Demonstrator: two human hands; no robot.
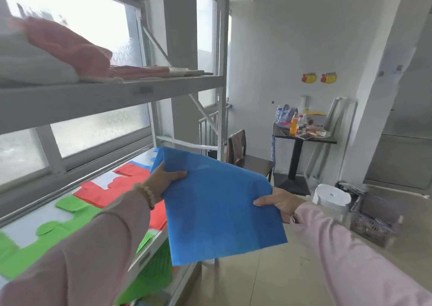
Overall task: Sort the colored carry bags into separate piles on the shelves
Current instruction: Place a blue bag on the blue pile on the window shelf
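The step in hand appears to be placing one sorted bag: a flat, bright blue non-woven carry bag is held in the air in front of the grey metal shelving unit, just beside the front rim of the white middle shelf and not yet resting on it. The left hand pinches the bag's upper left edge, thumb lying on top and the other fingers tucked out of sight beneath the fabric; the right hand grips the right edge the same way, thumb on top, fingers hidden underneath. The bag hangs fairly smooth between the two grips, tilted so that its near corner dips toward the floor. On the middle shelf the colours lie in order: a spread of lime green carry bags nearest the camera, a group of red carry bags past them, and at the far end a sliver of blue carry bag material, mostly hidden behind the held bag and the left hand. Judging by that layout, the held bag belongs with the blue at the far end, so the next move calls for carrying it over the red group without dragging those bags, laying it flat on the blue pile, squaring its edges, and letting go with both hands. Thin fabric like this may fold or slide on release.
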